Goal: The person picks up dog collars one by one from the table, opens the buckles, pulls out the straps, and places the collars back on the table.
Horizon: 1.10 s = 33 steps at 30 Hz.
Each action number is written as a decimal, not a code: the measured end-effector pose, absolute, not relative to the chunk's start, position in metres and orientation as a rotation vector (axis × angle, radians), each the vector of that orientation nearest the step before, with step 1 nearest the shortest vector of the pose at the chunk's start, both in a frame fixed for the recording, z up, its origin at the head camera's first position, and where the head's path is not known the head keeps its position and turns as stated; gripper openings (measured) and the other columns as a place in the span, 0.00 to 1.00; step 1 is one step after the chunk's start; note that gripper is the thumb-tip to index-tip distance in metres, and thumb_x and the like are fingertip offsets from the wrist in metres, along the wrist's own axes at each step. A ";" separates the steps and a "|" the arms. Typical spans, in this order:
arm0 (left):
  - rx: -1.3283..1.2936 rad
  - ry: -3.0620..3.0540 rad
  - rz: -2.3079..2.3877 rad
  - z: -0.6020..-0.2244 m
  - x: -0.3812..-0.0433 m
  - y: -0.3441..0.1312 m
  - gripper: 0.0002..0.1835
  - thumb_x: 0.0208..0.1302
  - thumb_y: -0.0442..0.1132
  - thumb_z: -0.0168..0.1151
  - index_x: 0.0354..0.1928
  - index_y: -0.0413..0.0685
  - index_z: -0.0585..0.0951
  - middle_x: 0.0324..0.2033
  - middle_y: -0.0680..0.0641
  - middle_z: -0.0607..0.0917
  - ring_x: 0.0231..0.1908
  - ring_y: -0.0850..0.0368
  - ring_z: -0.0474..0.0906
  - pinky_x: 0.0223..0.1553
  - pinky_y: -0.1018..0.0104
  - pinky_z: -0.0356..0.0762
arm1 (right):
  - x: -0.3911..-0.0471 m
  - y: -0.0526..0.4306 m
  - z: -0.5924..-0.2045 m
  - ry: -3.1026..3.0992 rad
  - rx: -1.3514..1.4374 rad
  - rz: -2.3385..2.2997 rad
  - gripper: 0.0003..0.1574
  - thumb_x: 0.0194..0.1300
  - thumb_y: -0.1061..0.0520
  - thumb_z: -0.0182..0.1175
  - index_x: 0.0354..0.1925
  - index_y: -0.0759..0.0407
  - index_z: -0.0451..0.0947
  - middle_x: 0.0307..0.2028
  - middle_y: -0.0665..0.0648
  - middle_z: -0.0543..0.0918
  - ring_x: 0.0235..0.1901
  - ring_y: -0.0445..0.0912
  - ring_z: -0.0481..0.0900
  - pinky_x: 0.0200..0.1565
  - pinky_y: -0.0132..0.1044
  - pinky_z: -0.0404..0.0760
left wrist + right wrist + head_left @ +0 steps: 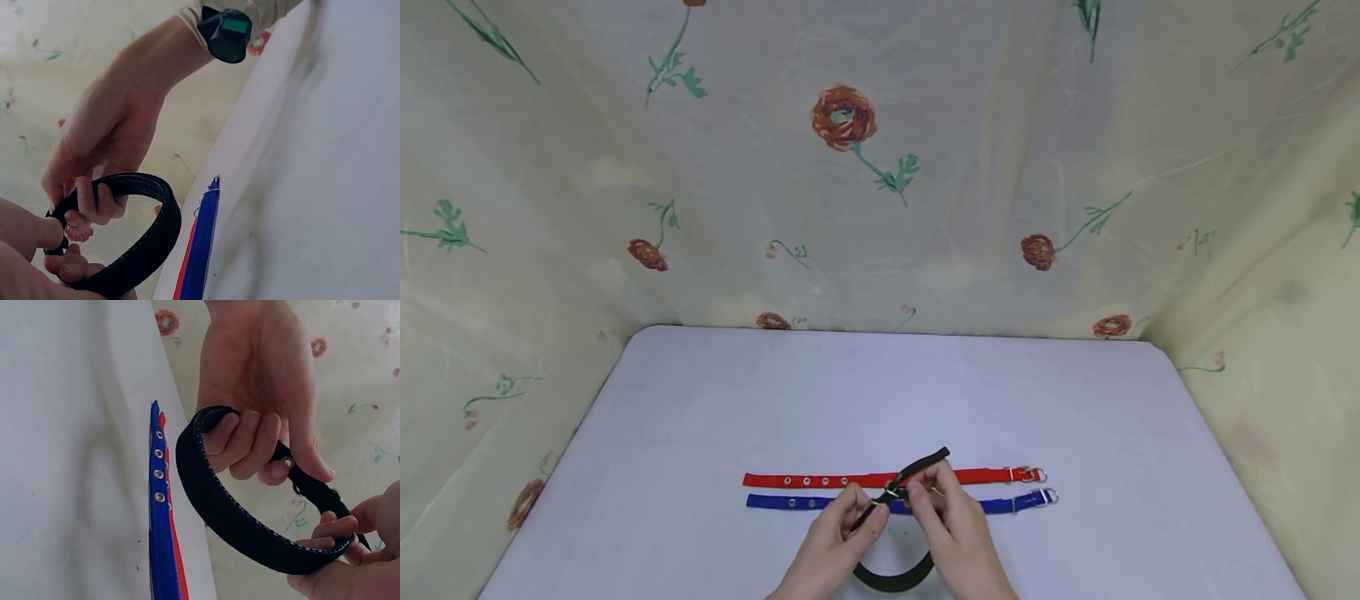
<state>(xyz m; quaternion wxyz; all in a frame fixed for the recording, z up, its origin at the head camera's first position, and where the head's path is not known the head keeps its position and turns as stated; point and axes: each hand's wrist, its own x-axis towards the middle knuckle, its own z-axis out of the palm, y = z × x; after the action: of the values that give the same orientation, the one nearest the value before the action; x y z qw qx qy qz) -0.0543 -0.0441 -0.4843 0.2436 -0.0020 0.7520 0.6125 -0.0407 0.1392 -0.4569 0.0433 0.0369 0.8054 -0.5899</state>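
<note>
A black collar (pixel 892 582) is bent into a loop between the two hands, its tail sticking up past a metal buckle (pixel 889 493). My left hand (pixel 833 542) pinches the strap just left of the buckle. On the other side, my right hand (pixel 957 527) grips it by the buckle with thumb and fingers. In the right wrist view the loop (pixel 234 519) hangs below both hands, with metal eyelets along its strap. Behind the hands, a red collar (pixel 985 476) and a blue collar (pixel 996 506) lie side by side, partly hidden.
The white table (pixel 700 400) carries both flat collars, their buckles and rings at the right end and eyelets toward the left. A flower-printed curtain (pixel 955 208) rises behind the table and along both sides.
</note>
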 end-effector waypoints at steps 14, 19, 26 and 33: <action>-0.074 2.063 1.664 -0.479 -0.050 -0.042 0.25 0.77 0.65 0.60 0.47 0.49 0.76 0.26 0.53 0.71 0.32 0.56 0.70 0.34 0.62 0.66 | -0.038 0.140 -0.457 2.445 0.111 -1.894 0.14 0.85 0.49 0.55 0.54 0.58 0.73 0.53 0.61 0.87 0.58 0.54 0.90 0.52 0.46 0.91; -0.003 2.011 1.717 -0.480 -0.049 -0.044 0.24 0.78 0.62 0.60 0.57 0.50 0.77 0.35 0.51 0.80 0.35 0.55 0.75 0.38 0.62 0.72 | -0.039 0.139 -0.456 2.453 0.119 -1.866 0.12 0.85 0.50 0.56 0.53 0.57 0.74 0.46 0.57 0.87 0.46 0.45 0.90 0.48 0.38 0.88; 0.090 1.931 1.771 -0.475 -0.050 -0.049 0.26 0.83 0.57 0.56 0.69 0.47 0.77 0.54 0.41 0.87 0.45 0.54 0.84 0.49 0.60 0.79 | -0.040 0.137 -0.454 2.455 0.103 -1.813 0.07 0.84 0.53 0.58 0.50 0.56 0.75 0.38 0.53 0.91 0.32 0.41 0.83 0.42 0.30 0.81; -0.021 1.997 1.735 -0.471 -0.050 -0.047 0.31 0.78 0.62 0.60 0.67 0.45 0.79 0.42 0.48 0.81 0.42 0.55 0.78 0.45 0.58 0.70 | -0.039 0.136 -0.452 2.449 0.121 -1.822 0.08 0.84 0.53 0.57 0.50 0.56 0.75 0.37 0.55 0.89 0.32 0.42 0.83 0.42 0.30 0.80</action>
<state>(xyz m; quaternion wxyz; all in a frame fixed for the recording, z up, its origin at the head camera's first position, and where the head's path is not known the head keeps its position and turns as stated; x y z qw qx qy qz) -0.0499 -0.0471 -0.4710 0.2454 -0.0077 0.7318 0.6358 -0.0390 0.1358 -0.4520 0.0431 0.0396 0.8009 -0.5959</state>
